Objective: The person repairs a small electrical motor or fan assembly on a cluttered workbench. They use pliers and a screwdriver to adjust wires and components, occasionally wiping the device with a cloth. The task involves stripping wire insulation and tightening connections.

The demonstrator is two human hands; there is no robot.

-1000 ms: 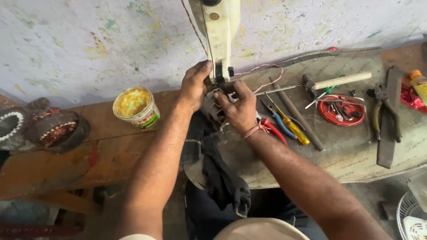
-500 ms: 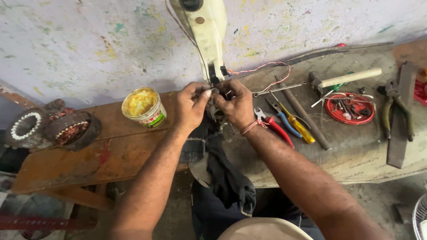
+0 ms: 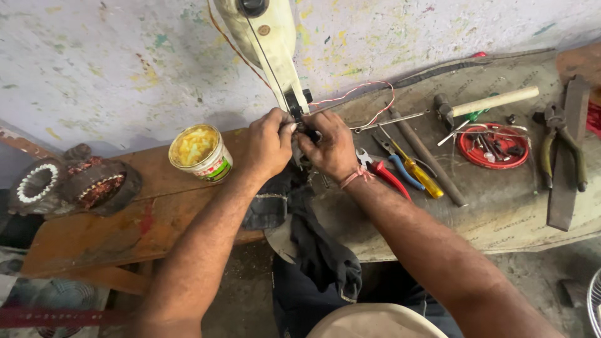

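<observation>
We saw stator (image 3: 75, 183) far left, tub (image 3: 199, 152) on bench (image 3: 94, 231). Left hand (image 3: 268, 145) and right hand (image 3: 330, 148) met, both pinching wires (image 3: 350, 95) under cream housing (image 3: 266, 37). Pliers (image 3: 383, 170), hammer (image 3: 485, 103) lay right.

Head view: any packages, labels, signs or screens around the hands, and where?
Labelled tub: on the wooden bench, just beside the left hand; round, open, yellowish paste inside, white wrap label with green and red patches.
Red round lid: on the worktop beyond the right hand; holds small dark parts, no label seen.
No signs or screens.
</observation>
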